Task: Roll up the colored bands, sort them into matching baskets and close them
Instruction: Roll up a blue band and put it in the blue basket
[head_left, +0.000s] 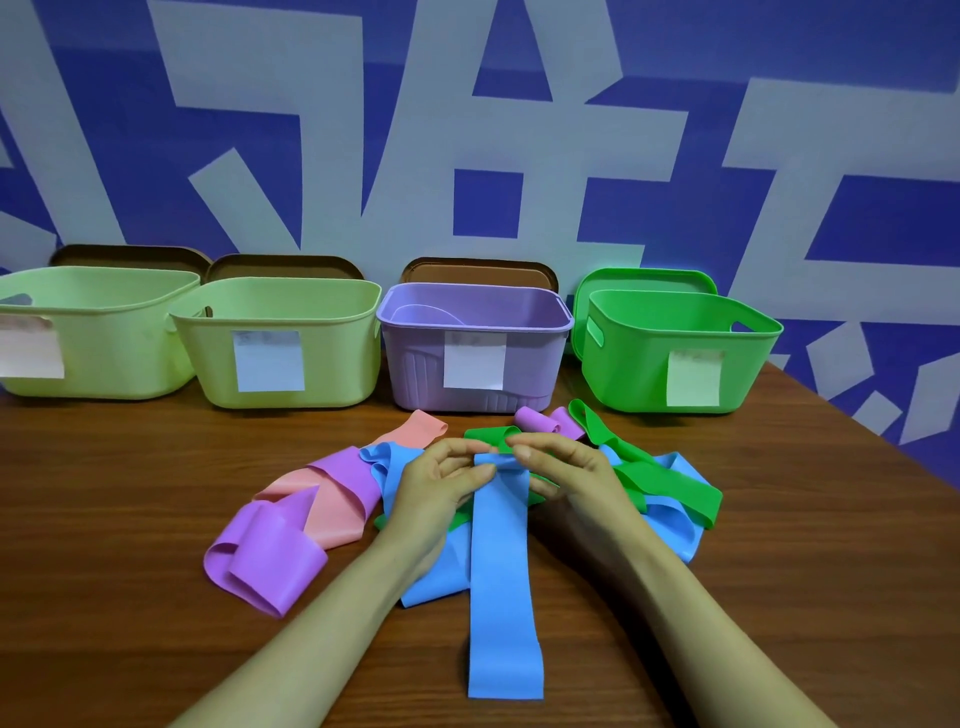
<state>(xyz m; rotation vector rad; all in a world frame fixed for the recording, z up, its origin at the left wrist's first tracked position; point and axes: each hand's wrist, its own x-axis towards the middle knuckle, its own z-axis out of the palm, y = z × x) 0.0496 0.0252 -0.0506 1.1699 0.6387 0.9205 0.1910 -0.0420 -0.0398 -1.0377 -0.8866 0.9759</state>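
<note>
Blue band (501, 571), one: lay flat on the tabletop (156, 519), near end at 6 o'clock, far end curled over at centre.
Left grip (441, 488): thumb and fingers pinched that curled end from 9 o'clock.
Right grip (561, 467): fingers pinched the same end from 3 o'clock.
Purple band (270, 566), one: loosely folded, at 8 o'clock of the hands.
Pink band (332, 509), one: tangled with it, running toward 11 o'clock.
Green band (670, 483), one: draped over another blue band (675, 525) at 3 o'clock.
Small purple band (540, 420): curled at 1 o'clock.
Baskets, four, open, stood in a row toward 12 o'clock, each with a paper label (474, 361): first yellow-green basket (98, 353) at 10, second yellow-green basket (322, 364) at 11, purple basket (530, 364) at 12, green basket (634, 374) at 2.
Brown lids (478, 273) and green lid (649, 278) stood behind.
</note>
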